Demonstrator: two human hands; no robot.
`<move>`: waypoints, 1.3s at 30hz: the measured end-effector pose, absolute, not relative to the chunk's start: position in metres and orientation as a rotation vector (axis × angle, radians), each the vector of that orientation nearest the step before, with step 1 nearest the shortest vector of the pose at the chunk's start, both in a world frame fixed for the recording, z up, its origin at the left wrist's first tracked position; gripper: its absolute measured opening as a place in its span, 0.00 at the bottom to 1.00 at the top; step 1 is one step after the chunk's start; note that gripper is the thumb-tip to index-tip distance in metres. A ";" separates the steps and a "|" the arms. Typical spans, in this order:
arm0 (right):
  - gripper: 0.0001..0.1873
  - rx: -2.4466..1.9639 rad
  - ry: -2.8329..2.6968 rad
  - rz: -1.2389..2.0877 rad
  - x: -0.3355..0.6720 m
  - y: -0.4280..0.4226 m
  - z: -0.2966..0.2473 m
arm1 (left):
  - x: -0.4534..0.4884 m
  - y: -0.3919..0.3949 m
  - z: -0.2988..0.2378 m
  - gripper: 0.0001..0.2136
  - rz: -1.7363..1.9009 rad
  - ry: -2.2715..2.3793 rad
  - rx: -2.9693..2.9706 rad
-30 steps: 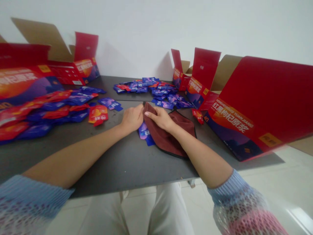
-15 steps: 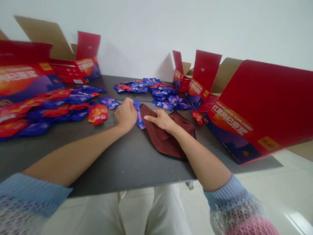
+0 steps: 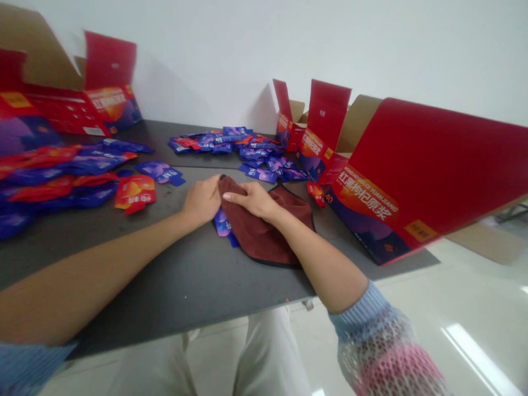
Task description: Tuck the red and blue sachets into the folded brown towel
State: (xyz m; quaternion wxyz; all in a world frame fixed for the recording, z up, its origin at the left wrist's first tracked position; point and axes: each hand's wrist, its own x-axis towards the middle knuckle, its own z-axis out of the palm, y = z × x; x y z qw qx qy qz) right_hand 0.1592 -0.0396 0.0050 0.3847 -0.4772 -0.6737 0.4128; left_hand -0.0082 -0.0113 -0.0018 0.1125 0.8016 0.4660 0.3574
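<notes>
A brown cloth with a dark edging is bunched in my right hand, its thumb lying on top and the rest spreading over the table. My left hand is closed right beside the cloth's upper left corner. Between the two hands, a purple-blue sachet hangs down, partly covered by the cloth, with its upper end hidden at my left fingers. Left of my left hand, a blue sachet and a red sachet lie flat on the dark grey table.
Stacked red and blue sachets cover the table's left side. Another sachet pile sits near the wall. Open red cartons stand at the left and right; a small red sachet lies by the right carton.
The view has shifted to the right. My hands have come closer together, and the cloth now covers the sachet's upper part, whose lower end shows beneath my left hand.
</notes>
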 end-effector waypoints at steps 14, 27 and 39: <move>0.20 -1.136 -1.492 1.323 0.157 -0.041 0.007 | -0.018 0.000 0.005 0.17 1.434 1.955 2.020; 0.23 -1.197 -1.672 1.062 0.160 -0.041 -0.002 | -0.028 0.026 -0.011 0.16 1.882 1.353 1.799; 0.19 -1.143 -1.726 0.737 0.165 -0.029 0.004 | -0.040 0.002 0.004 0.36 1.699 1.477 2.259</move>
